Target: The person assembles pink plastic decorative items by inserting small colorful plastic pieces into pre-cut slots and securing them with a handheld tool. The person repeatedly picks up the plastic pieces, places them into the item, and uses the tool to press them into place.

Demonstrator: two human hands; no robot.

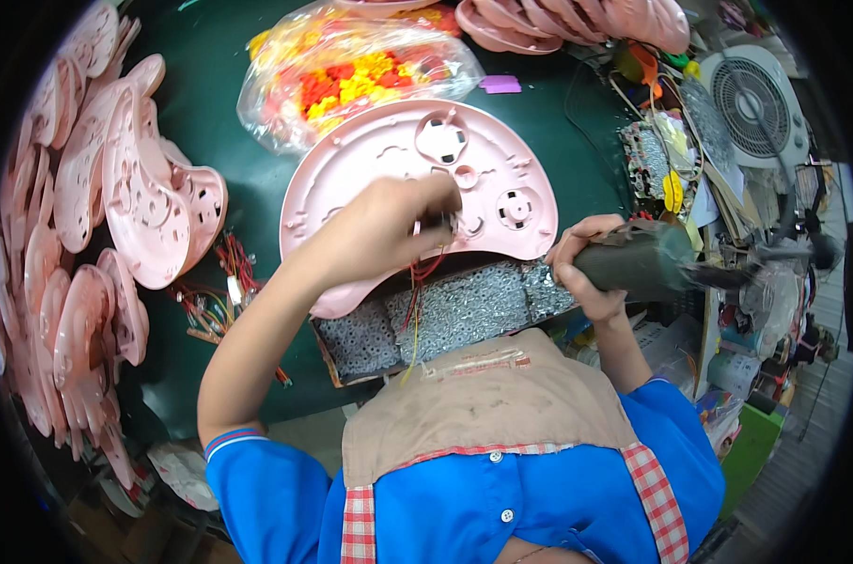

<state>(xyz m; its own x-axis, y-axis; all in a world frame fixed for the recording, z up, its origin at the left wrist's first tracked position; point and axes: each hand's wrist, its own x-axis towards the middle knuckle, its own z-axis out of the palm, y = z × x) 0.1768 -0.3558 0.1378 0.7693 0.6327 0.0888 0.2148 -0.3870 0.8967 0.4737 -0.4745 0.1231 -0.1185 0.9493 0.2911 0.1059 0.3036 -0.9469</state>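
Observation:
A pink curved plastic shell (351,174) lies open side up in front of me, with round recesses, posts and slots. My left hand (389,224) is over its middle, fingers closed in a pinch on a small dark part, blurred and mostly hidden. Thin red and yellow wires (416,301) trail from beneath those fingers toward me. My right hand (588,273) is wrapped around a dark green, cylindrical power screwdriver (638,261), held sideways at the shell's right edge. Small metal screws (459,305) fill a divided tray between the shell and my apron.
Pink shells (149,202) are piled along the left, with more shells (548,23) at the back. A clear bag of red and yellow pieces (360,80) sits behind the work. Wire bundles (229,291) lie to the left. A fan (751,103) and clutter crowd the right.

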